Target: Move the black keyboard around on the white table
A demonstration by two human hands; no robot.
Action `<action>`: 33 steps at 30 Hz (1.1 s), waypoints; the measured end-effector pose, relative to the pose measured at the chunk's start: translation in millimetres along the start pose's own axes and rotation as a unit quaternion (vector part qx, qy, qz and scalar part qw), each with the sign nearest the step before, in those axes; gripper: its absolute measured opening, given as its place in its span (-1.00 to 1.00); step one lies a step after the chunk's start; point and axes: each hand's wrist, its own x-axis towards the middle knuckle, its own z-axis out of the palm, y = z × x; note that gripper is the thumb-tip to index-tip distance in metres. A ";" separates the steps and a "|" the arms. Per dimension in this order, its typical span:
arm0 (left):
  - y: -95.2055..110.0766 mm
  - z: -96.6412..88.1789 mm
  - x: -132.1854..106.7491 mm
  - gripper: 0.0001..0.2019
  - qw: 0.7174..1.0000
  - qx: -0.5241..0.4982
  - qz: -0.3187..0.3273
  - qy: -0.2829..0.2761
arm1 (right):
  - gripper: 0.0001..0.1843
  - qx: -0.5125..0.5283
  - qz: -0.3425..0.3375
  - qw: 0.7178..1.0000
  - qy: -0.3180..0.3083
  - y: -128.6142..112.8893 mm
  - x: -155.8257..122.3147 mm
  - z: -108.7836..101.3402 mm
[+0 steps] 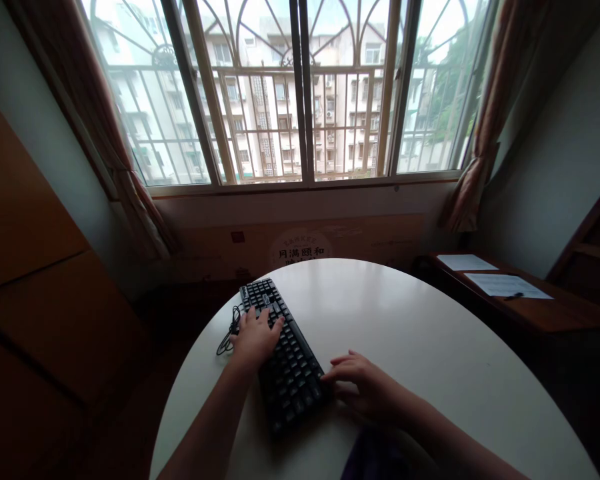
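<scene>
Keyboard (297,357) lay near the left edge of the table (405,320). The left hand (256,339) rested on it, fingers spread; the right hand (357,380), fingers half-curled, touched its side, grip unclear.

Kybd (300,363) on tbl (405,320), cable (225,344) at its L, 2 papers (505,285) on side tbl (573,317) at R

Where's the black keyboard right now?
In the head view, the black keyboard lies aslant on the left part of the white table, with the left hand on it and the right hand at its right edge.
</scene>
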 end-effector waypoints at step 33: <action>17.5 -8.6 -36.1 -0.12 0.982 0.082 0.075 -0.154 | -0.74 0.042 -0.040 0.994 0.092 41.4 0.9 -1.6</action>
